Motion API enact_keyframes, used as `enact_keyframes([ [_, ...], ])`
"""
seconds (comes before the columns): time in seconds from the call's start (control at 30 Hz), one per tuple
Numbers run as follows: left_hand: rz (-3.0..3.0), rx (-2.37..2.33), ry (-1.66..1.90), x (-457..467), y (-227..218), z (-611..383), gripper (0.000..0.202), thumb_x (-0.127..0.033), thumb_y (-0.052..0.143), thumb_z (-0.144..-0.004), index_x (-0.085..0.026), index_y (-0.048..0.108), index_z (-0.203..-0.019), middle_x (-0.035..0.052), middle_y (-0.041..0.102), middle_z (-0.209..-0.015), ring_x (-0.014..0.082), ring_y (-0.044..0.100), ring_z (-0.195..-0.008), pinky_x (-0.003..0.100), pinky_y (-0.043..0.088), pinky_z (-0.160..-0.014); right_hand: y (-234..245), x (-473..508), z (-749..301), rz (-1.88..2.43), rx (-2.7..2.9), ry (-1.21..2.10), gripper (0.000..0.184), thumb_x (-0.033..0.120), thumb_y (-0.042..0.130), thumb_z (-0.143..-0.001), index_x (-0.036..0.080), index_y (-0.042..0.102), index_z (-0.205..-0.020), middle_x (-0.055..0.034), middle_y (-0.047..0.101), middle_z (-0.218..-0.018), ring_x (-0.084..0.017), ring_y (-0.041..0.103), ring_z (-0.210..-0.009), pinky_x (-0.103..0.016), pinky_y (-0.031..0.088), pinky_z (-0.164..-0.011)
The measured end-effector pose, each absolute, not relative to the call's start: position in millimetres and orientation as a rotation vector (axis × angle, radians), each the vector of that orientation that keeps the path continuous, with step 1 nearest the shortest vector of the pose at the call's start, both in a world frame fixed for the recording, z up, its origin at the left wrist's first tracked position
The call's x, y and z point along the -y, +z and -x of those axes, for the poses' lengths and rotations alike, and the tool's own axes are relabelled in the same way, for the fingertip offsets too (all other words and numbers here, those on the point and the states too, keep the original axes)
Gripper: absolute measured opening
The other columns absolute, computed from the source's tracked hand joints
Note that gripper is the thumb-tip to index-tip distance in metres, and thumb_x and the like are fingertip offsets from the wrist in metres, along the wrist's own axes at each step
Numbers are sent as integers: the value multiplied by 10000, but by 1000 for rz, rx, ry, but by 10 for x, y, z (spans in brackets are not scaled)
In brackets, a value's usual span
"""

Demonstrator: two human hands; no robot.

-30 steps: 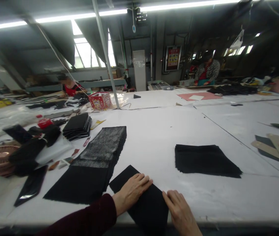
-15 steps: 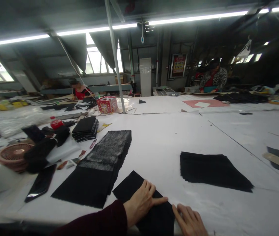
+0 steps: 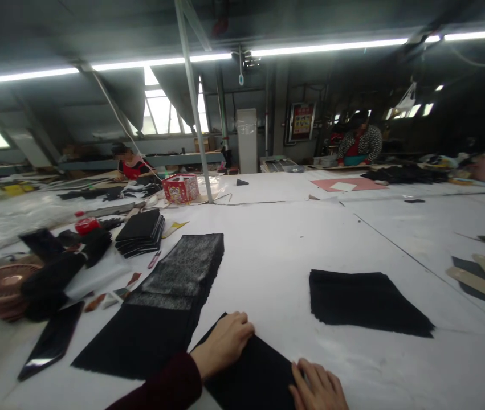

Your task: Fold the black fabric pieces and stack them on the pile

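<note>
A piece of black fabric (image 3: pixel 259 373) lies flat at the front of the table, partly covered by my hands. My left hand (image 3: pixel 227 344) is closed at its upper edge, fingers curled together over the fabric. At the right corner, my right hand (image 3: pixel 320 386) touches the edge with fingers stretched out and lying low; the thumb is partly visible. To the left is a larger stack of black fabric (image 3: pixel 135 339), its upper part speckled grey. Another black fabric stack (image 3: pixel 366 302) rests on the right.
At left are a pink fan (image 3: pixel 5 282), a dark phone (image 3: pixel 52 341), a pile of black pieces (image 3: pixel 139 230) and a small cutter (image 3: pixel 154 260). Beige templates (image 3: pixel 481 276) lie far right. A pole (image 3: pixel 199 125) rises behind a red box (image 3: pixel 180 189). Two people work across the table.
My left hand has shifted left, and its outstretched finger has curled in. My right hand has moved slightly left and down with the fabric's corner. The whole view has shifted a little.
</note>
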State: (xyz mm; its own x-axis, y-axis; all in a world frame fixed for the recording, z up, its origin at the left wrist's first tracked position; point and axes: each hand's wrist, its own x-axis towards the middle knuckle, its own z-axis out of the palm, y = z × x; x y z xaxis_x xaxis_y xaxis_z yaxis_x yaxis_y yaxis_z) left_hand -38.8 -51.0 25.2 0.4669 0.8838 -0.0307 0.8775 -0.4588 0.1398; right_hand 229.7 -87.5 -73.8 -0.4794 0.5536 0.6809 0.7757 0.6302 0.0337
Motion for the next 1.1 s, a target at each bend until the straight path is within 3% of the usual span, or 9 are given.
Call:
enact_keyframes([
  [0.13,-2552,-1549,40,405,243,402,89,-274,568,-916,-189,584,-897,54,604,-1006,214,567,-908,322,438,-781,-418,886,-2079,1196,2161,-127,176,178,501,-890,243,638,-979,-37,647,-908,-193,586,-809,-344,416,-749],
  [0.33,-2528,-1412,81,466,392,259,191,-241,378,-1002,-199,532,-899,28,624,-836,200,575,-791,326,412,-765,-393,857,-2070,1256,2098,274,511,140,564,-813,270,535,-1307,-55,682,-1074,-224,629,-952,-369,489,-846],
  [0.47,-2329,-1332,197,322,409,123,110,-247,484,-953,-239,569,-1022,-4,660,-905,184,609,-842,285,422,-755,-280,739,-2506,1420,1953,765,349,196,565,-814,281,667,-1137,-13,712,-1022,-195,664,-921,-300,511,-815],
  [0.57,-2226,-1233,279,33,360,-175,86,-237,538,-907,-232,622,-928,-11,666,-902,169,611,-856,263,434,-756,74,463,-2974,1506,1848,975,249,203,556,-809,271,724,-980,7,723,-980,-193,661,-948,-299,490,-865],
  [0.7,-2119,-1262,483,-508,322,-870,156,-305,555,-905,-196,625,-818,18,658,-869,179,601,-835,290,456,-762,475,-191,-3683,1648,1910,805,228,216,560,-801,242,735,-943,-9,730,-943,-196,664,-914,-311,477,-865],
  [0.83,-2132,-1366,754,-1015,273,-1591,98,-260,605,-875,-179,630,-824,85,601,-1168,216,546,-1087,344,426,-956,562,-951,-4235,1897,2101,234,257,171,546,-820,220,730,-992,-48,720,-983,-186,653,-920,-296,460,-830],
  [0.9,-2120,-1435,767,-1204,231,-1842,89,-251,624,-857,-170,630,-819,110,556,-1264,252,503,-1167,385,399,-1003,509,-1263,-4347,1971,2115,20,262,139,541,-817,193,728,-992,-91,712,-985,-225,636,-968,-349,441,-859],
  [1.0,-2093,-1547,746,-1370,174,-2027,81,-193,643,-810,-160,616,-880,132,575,-1208,280,509,-1138,418,409,-975,308,-1544,-4315,2006,2092,-129,295,128,526,-823,159,706,-1055,-161,683,-1078,-299,587,-1073,-456,399,-918],
  [1.1,-2075,-1625,780,-1372,160,-1961,261,-145,632,-781,-170,578,-1035,95,594,-1144,246,525,-1090,382,406,-967,-12,-1597,-4209,1987,2102,-216,411,131,484,-839,182,632,-1219,-159,602,-1286,-302,529,-1188,-476,376,-976],
])
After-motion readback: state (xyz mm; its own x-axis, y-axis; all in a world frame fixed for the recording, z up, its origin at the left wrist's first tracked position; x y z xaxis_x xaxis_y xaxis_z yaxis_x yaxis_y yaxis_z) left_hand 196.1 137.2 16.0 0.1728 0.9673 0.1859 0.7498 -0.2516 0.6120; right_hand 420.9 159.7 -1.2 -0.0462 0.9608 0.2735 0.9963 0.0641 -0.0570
